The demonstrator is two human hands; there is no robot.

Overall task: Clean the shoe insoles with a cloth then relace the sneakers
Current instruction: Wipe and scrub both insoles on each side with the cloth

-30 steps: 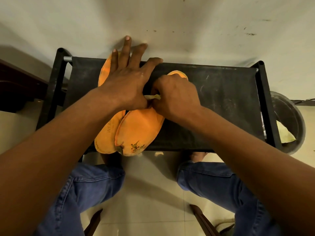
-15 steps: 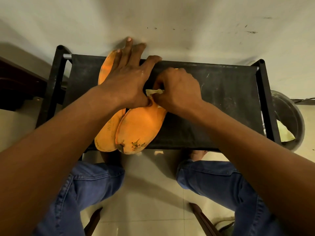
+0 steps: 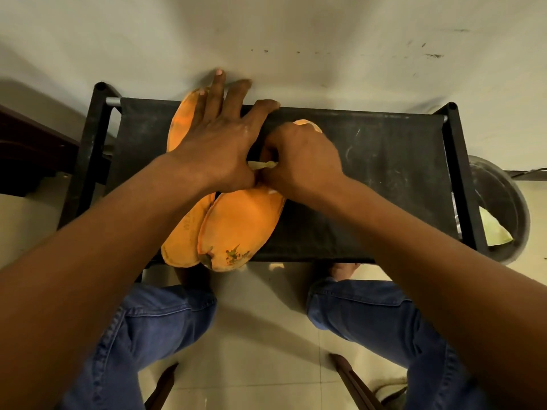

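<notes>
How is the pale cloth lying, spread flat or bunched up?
Bunched up. Only a small crumpled piece of the pale yellow cloth shows, in the grip of the curled right hand, above the nearer orange foam insole.

Before you: black fabric surface (image 3: 370,179) stretched on black frame (image 3: 461,173), pushed against pale wall. Fabric scuffed with whitish marks. Two orange insoles (image 3: 236,226) lie on it, left of centre, overlapping side by side, heels overhanging near edge, toes toward wall. Stains on nearer heel. Your left hand (image 3: 216,152) presses flat on insoles; your right hand (image 3: 299,164) bears down beside it.
</notes>
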